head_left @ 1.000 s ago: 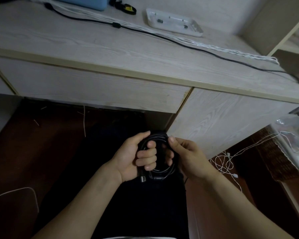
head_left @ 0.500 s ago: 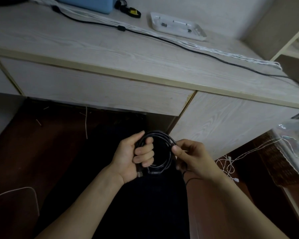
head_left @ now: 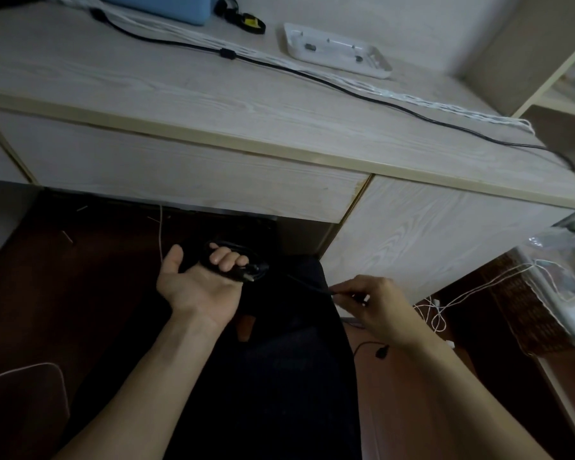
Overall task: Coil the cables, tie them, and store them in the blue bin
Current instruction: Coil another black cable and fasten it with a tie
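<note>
Two hands work below the desk's front edge. Left hand (head_left: 201, 280), palm up, fingers curled tight round black cable coil (head_left: 243, 265), thumb sticking out free. Loose cable end (head_left: 307, 284) runs right from coil to right hand (head_left: 374, 303), pinched between thumb and fingertips. Blue bin (head_left: 166, 6) at desk (head_left: 213, 104) back-left edge; white tray (head_left: 337, 51) back-centre.

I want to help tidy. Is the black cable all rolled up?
Not fully. The left hand grips the black cable coil; the right hand pinches a loose tail.
</note>
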A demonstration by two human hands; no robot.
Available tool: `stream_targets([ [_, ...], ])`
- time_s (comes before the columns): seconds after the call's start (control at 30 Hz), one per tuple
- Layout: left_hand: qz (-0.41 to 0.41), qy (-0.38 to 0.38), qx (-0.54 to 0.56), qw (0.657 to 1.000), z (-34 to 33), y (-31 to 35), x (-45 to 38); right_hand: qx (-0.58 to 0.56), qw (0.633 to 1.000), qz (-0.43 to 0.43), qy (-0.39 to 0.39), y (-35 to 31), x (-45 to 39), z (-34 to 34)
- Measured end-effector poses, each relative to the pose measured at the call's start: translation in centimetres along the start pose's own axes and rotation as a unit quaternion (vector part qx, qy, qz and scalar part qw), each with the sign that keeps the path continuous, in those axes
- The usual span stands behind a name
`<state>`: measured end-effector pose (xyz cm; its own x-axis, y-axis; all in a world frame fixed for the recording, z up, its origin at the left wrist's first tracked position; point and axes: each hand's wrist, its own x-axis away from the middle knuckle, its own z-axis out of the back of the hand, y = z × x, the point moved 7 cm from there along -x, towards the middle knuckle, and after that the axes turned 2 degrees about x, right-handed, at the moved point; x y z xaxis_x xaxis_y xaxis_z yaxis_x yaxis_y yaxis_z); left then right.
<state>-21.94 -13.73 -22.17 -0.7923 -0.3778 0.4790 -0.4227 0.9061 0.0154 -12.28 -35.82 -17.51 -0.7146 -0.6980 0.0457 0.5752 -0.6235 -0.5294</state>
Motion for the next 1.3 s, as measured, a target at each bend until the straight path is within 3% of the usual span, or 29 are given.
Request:
stream_targets([
  [0.17,-0.037,0.006,-0.116,0.992,-0.5,-0.4,0.4,0.010,0.987,0.113,-0.109,-3.9,0.5,-3.1],
  [0.37,-0.093,-0.047,-0.325,0.940,-1.5,-2.7,1.0,-0.006,0.984,0.165,-0.062,-6.2,0.6,-2.8],
  [0.4,-0.121,-0.055,-0.379,0.916,-1.4,-2.9,1.1,-0.010,0.984,0.171,-0.047,-6.5,0.6,-2.5],
  [0.5,-0.161,-0.114,-0.567,0.800,-1.1,-3.5,1.0,-0.023,0.983,0.181,0.005,-7.0,0.7,-1.4],
  [0.63,0.004,-0.180,-0.729,0.660,0.1,-5.9,1.7,-0.016,0.976,0.203,0.082,-7.6,0.8,-0.1],
  [0.7,0.076,-0.234,-0.736,0.631,0.1,-7.1,2.9,-0.028,0.977,0.178,0.117,-7.1,0.7,0.6],
  [0.8,0.158,-0.295,-0.693,0.639,-0.7,-8.3,4.9,-0.075,0.978,0.126,0.151,-5.9,0.7,1.9],
  [0.87,0.178,-0.309,-0.682,0.639,-0.8,-8.4,5.2,-0.094,0.978,0.108,0.154,-5.2,0.7,2.3],
  [0.93,0.179,-0.299,-0.665,0.660,-0.9,-8.1,4.8,-0.115,0.979,0.090,0.139,-4.5,0.6,2.2],
  [1.1,0.161,-0.235,-0.585,0.759,-1.2,-6.6,3.8,-0.169,0.976,0.046,0.130,-3.1,0.3,2.1],
  [1.23,0.153,-0.127,-0.433,0.879,-0.9,-5.5,2.6,-0.190,0.971,0.015,0.147,-2.4,0.3,2.2],
  [1.3,0.136,-0.078,-0.354,0.922,-0.7,-4.7,1.8,-0.199,0.968,-0.002,0.154,-2.0,0.3,2.3],
])
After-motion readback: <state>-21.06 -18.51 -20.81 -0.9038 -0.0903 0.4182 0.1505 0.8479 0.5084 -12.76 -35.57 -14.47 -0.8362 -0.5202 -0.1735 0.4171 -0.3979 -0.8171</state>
